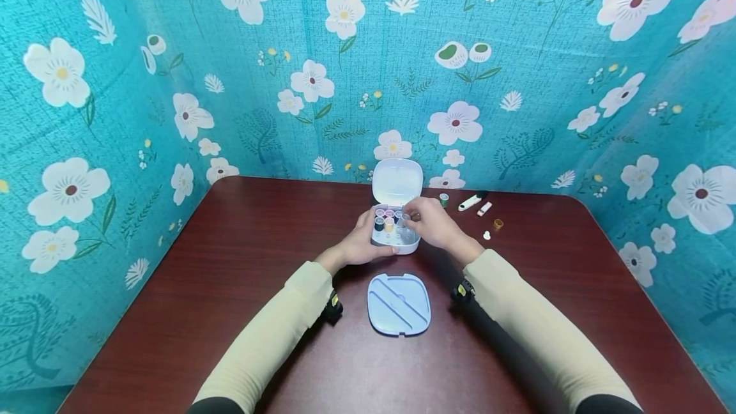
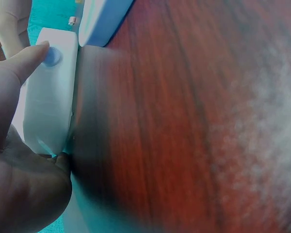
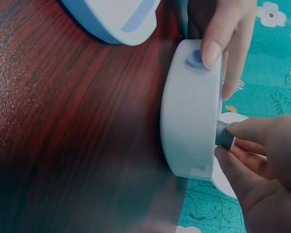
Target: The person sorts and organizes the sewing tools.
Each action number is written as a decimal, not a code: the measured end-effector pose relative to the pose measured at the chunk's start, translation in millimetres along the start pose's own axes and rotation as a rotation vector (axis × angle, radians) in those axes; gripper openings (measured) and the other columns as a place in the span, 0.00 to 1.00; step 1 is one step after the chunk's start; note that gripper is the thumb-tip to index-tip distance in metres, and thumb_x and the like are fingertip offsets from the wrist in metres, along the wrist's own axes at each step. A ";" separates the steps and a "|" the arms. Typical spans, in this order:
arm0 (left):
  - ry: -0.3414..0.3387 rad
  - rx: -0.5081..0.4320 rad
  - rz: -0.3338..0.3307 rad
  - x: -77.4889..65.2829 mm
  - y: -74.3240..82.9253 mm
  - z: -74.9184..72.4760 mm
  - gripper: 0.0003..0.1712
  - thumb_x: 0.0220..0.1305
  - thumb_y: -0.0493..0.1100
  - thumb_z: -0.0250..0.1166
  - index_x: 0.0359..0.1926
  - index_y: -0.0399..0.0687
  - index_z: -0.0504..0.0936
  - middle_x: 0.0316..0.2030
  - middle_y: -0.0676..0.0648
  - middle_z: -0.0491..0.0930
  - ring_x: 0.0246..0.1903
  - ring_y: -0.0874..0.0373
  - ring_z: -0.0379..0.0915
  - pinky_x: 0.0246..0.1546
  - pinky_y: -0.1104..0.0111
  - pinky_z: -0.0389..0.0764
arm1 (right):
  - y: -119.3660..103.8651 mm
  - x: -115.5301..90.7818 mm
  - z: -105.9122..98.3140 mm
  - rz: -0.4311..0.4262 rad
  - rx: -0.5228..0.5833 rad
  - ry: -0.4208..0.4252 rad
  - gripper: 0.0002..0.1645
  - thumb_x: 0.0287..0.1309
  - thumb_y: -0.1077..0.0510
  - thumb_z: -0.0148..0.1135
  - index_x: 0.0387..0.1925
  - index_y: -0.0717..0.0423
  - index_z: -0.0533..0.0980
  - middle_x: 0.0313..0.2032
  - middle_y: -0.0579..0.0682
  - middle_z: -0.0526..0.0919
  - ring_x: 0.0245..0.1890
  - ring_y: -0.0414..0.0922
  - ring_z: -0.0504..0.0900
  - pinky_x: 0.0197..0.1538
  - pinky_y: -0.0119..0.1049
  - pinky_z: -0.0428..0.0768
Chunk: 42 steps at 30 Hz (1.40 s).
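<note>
A white sewing box (image 1: pixel 409 248) stands on the table with its lid (image 1: pixel 398 182) raised at the back. Several thread spools (image 1: pixel 389 225), among them black, yellow and pink ones, stand inside it. My left hand (image 1: pixel 359 245) grips the box at its left side, the thumb on the front near a round blue button (image 2: pixel 52 57). Between thumb and fingers, my right hand (image 1: pixel 430 222) pinches a grey thread spool (image 3: pixel 225 135) at the box's right part. The spool's lower end is hidden behind the box wall in the right wrist view.
A light blue grooved tray (image 1: pixel 398 304) lies in front of the box. To the right are a green spool (image 1: pixel 444 200), white thread snips (image 1: pixel 471 202), a small white item (image 1: pixel 485 209), a golden ring-shaped thimble (image 1: pixel 498 224) and a tiny white piece (image 1: pixel 487 235). Flowered cloth (image 1: pixel 345 114) hangs behind.
</note>
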<state>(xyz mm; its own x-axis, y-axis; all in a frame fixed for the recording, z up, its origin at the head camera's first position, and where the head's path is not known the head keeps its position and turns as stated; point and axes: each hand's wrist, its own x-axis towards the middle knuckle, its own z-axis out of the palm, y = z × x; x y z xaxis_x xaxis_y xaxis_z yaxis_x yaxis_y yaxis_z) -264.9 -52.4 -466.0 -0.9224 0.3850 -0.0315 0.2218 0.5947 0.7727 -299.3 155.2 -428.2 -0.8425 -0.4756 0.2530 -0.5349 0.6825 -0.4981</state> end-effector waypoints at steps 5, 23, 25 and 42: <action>0.001 0.008 -0.006 0.4 -0.7 0.5 0.68 0.47 0.62 0.71 0.73 0.53 0.31 0.70 0.43 0.40 0.65 0.52 0.49 0.63 0.59 0.58 | -2.4 1.3 3.9 -0.040 -0.047 -0.013 0.11 0.52 0.64 0.67 0.39 0.64 0.81 0.35 0.55 0.81 0.35 0.47 0.81 0.39 0.40 0.80; -0.002 0.000 -0.009 0.5 -2.6 0.1 0.69 0.48 0.62 0.70 0.73 0.51 0.30 0.71 0.45 0.38 0.65 0.53 0.49 0.63 0.60 0.58 | -8.3 5.9 13.9 -0.029 -0.232 -0.065 0.12 0.50 0.62 0.69 0.39 0.60 0.82 0.35 0.52 0.79 0.35 0.44 0.77 0.39 0.39 0.79; -0.004 0.001 -0.010 0.4 -3.1 0.2 0.69 0.48 0.62 0.70 0.73 0.51 0.29 0.71 0.45 0.38 0.65 0.53 0.49 0.63 0.60 0.58 | -8.6 5.8 14.8 -0.027 -0.248 -0.069 0.12 0.50 0.62 0.69 0.39 0.60 0.82 0.35 0.52 0.78 0.34 0.44 0.77 0.39 0.38 0.79; -0.016 0.009 -0.021 -1.0 -0.8 -0.7 0.69 0.48 0.63 0.70 0.73 0.50 0.29 0.71 0.45 0.36 0.66 0.53 0.47 0.63 0.61 0.58 | -10.3 4.3 17.1 -0.070 -0.356 -0.077 0.13 0.52 0.58 0.68 0.41 0.54 0.83 0.34 0.48 0.75 0.33 0.43 0.73 0.35 0.38 0.76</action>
<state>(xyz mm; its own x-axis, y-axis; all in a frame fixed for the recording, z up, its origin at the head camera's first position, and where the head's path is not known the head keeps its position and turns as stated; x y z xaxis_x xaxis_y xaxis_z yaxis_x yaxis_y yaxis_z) -264.4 -53.7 -466.1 -0.9216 0.3837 -0.0581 0.2053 0.6092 0.7659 -296.3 136.6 -436.2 -0.8032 -0.5590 0.2059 -0.5911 0.7908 -0.1589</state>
